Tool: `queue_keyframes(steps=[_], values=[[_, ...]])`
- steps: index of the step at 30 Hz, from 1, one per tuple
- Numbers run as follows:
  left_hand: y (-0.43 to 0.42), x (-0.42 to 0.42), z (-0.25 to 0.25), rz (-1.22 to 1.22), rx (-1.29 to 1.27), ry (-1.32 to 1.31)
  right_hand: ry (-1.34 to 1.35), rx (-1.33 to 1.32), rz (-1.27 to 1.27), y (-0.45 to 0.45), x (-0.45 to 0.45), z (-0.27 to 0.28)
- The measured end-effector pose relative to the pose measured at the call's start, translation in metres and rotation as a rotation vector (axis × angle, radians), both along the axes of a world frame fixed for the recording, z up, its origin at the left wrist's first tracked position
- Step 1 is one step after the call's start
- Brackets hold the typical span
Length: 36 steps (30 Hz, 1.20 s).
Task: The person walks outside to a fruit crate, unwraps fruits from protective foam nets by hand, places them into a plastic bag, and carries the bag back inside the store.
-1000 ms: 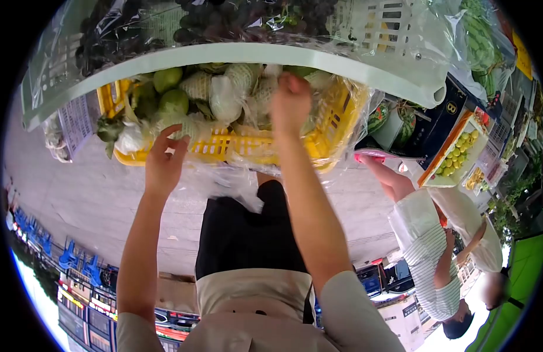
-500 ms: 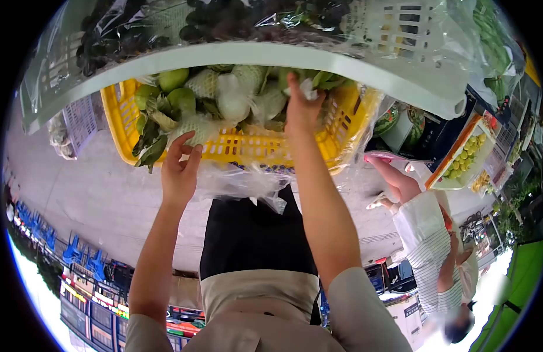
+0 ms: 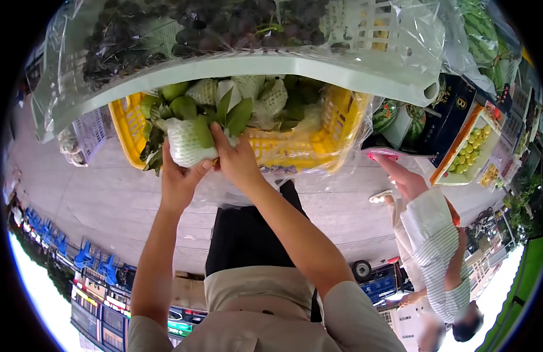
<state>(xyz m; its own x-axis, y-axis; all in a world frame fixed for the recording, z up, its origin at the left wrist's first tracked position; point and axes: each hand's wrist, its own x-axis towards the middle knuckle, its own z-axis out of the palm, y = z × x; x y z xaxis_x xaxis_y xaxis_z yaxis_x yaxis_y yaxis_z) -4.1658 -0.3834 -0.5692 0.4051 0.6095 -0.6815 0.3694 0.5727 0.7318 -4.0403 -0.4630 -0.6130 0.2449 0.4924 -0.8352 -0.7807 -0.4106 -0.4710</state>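
A pale fruit in a white foam net (image 3: pixel 188 142), with green leaves beside it, is between my two hands over the front left edge of the yellow basket (image 3: pixel 283 145). My left hand (image 3: pixel 181 179) is wrapped round its lower left side, thumb underneath. At its right side, my right hand (image 3: pixel 236 158) has its fingers pressed on the fruit and the base of the leaves (image 3: pixel 238 116). Behind them in the basket lie green fruits (image 3: pixel 183 108) and more netted fruits (image 3: pixel 273 98), some in clear plastic.
A pale green crate rim (image 3: pixel 271 66) with plastic-covered dark grapes (image 3: pixel 224 26) overhangs the basket. At right are watermelons (image 3: pixel 384 117), a box of yellow-green fruit (image 3: pixel 469 149) and two people (image 3: pixel 438 252). A lilac crate (image 3: pixel 89 135) stands at left.
My right hand has come left and towards me out of the basket with leaves. Both hands now meet at the netted fruit, which is raised at the basket's front left.
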Motion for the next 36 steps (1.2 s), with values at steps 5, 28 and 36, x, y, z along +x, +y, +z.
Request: queue_keyframes(steps=[5,28,36], values=[[0.001,0.016,0.002,-0.02,-0.036,0.011,0.081,0.049,0.076,-0.02,0.014,-0.008],[-0.055,0.039,0.049,0.235,-0.087,-0.044,-0.765,0.3,0.335,-0.042,0.013,0.052],[-0.039,0.022,0.028,0.248,-0.304,0.019,-0.761,-0.052,0.206,-0.033,0.007,0.057]])
